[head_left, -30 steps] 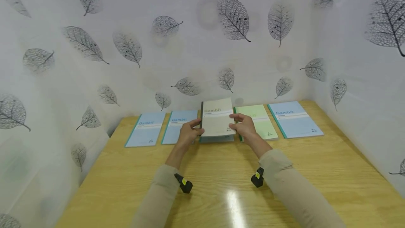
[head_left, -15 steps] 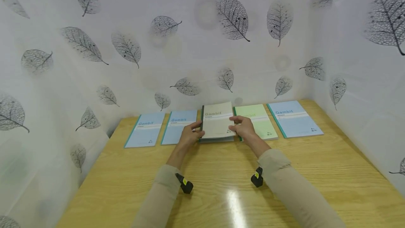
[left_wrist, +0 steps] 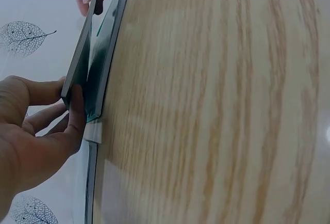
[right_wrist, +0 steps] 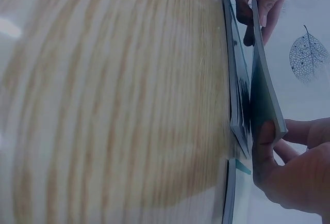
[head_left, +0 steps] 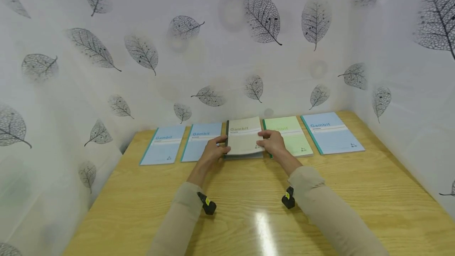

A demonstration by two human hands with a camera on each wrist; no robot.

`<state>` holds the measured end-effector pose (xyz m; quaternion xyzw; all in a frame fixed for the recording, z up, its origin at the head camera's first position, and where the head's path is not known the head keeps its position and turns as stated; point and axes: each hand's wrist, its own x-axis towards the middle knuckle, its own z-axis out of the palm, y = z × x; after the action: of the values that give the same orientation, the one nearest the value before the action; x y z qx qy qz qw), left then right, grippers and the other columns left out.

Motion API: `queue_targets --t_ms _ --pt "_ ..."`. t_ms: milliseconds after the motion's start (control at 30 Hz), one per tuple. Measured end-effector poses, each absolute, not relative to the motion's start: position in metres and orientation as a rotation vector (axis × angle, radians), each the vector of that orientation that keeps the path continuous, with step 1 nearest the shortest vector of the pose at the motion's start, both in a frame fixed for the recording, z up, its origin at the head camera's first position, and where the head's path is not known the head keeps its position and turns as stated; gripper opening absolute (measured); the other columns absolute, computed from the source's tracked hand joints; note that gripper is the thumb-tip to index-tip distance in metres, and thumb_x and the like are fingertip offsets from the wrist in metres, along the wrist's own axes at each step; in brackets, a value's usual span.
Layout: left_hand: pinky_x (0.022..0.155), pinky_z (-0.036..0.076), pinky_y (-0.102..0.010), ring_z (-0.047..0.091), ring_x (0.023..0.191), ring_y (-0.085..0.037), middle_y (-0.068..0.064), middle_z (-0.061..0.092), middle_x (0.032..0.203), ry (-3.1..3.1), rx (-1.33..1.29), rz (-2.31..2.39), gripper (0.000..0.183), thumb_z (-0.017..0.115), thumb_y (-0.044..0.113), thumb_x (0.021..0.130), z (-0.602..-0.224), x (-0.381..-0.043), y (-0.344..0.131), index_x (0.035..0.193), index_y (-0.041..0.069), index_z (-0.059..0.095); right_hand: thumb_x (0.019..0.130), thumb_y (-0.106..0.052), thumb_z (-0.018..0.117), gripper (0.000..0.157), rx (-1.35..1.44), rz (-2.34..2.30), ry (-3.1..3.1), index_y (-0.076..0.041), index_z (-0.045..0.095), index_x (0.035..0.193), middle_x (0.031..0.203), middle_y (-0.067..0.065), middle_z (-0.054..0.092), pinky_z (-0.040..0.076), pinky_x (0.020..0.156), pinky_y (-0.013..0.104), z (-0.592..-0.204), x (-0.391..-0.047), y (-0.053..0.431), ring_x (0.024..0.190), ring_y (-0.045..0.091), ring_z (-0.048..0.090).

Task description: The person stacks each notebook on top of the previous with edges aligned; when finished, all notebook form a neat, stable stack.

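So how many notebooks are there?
At least 6, left to right: blue notebook, second blue notebook, held beige notebook, another beneath it, green notebook, third blue notebook. More may be hidden.

Cream notebook [head_left: 243, 138]: dark spine strip, brownish-grey lettering, pale band across the cover. Leftmost blue notebook [head_left: 162, 147], second blue notebook [head_left: 197, 141] and far-right blue notebook [head_left: 333, 134]: light blue covers, teal spine strips, darker blue lettering, white bands. Green notebook [head_left: 293, 139]: pale yellow-green cover, deep green spine strip, white band. Surface [head_left: 245, 192]: yellow-tan, streaked with brown wood grain. Backdrop [head_left: 220, 58]: greyish white, printed with black and grey skeleton leaves. Both sleeves [head_left: 334, 210]: plain beige. Both wrist devices [head_left: 210, 208]: black with a yellow patch.
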<state>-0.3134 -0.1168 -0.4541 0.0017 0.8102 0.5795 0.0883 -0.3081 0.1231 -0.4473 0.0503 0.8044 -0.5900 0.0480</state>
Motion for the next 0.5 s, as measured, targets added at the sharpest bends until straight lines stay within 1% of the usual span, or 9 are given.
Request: queue_targets --t_ms 67,133,200,333,400,500 --pt "0.113 0.046 -0.046 0.048 0.138 -0.037 -0.018 0.049 0.152 2.436 0.025 1.701 0.059 0.070 0.004 0.096 -0.4537 -0.3129 -0.1167 0.152 0.004 0.050 0.099 -0.005 0.068 0.041 0.154 -1.779 2.465 -0.001 0.061 0.140 0.140 0.020 0.052 0.054 0.100 0.043 -0.4479 -0.3091 0.1227 0.124 0.036 0.055" --pt "0.113 0.047 -0.047 0.049 0.137 -0.038 -0.019 0.048 0.153 2.449 0.043 1.690 0.060 0.069 0.003 0.095 -0.4536 -0.3121 -0.1169 0.152 0.002 0.049 0.099 -0.005 0.069 0.041 0.144 -1.760 2.477 0.000 0.061 0.139 0.140 0.021 0.053 0.054 0.100 0.043 -0.4481 -0.3096 0.1223 0.125 0.037 0.055" --pt "0.115 0.045 -0.048 0.048 0.139 -0.040 -0.020 0.048 0.153 2.476 0.041 1.664 0.060 0.069 0.002 0.095 -0.4532 -0.3114 -0.1168 0.152 0.002 0.050 0.098 -0.005 0.069 0.041 0.136 -1.745 2.485 0.001 0.062 0.138 0.141 0.021 0.054 0.053 0.102 0.044 -0.4480 -0.3097 0.1217 0.128 0.038 0.054" --pt "0.116 0.043 -0.049 0.046 0.141 -0.041 -0.021 0.049 0.153 2.518 0.020 1.624 0.060 0.070 0.002 0.094 -0.4528 -0.3108 -0.1161 0.151 0.002 0.051 0.098 -0.005 0.070 0.043 0.122 -1.739 2.479 0.002 0.060 0.139 0.142 0.023 0.054 0.053 0.103 0.044 -0.4485 -0.3082 0.1195 0.129 0.038 0.055" --pt "0.115 0.045 -0.048 0.048 0.140 -0.041 -0.022 0.050 0.152 2.533 0.008 1.615 0.060 0.071 0.001 0.093 -0.4528 -0.3110 -0.1159 0.150 0.001 0.051 0.098 -0.004 0.070 0.045 0.104 -1.733 2.477 0.003 0.059 0.141 0.143 0.024 0.053 0.054 0.101 0.043 -0.4494 -0.3078 0.1183 0.128 0.038 0.056" --pt "0.114 0.047 -0.047 0.050 0.138 -0.041 -0.021 0.051 0.152 2.555 -0.011 1.601 0.060 0.072 0.001 0.093 -0.4525 -0.3121 -0.1154 0.150 0.001 0.052 0.096 -0.003 0.071 0.050 0.070 -1.723 2.479 0.005 0.056 0.143 0.147 0.027 0.050 0.055 0.102 0.043 -0.4494 -0.3070 0.1169 0.131 0.040 0.055"
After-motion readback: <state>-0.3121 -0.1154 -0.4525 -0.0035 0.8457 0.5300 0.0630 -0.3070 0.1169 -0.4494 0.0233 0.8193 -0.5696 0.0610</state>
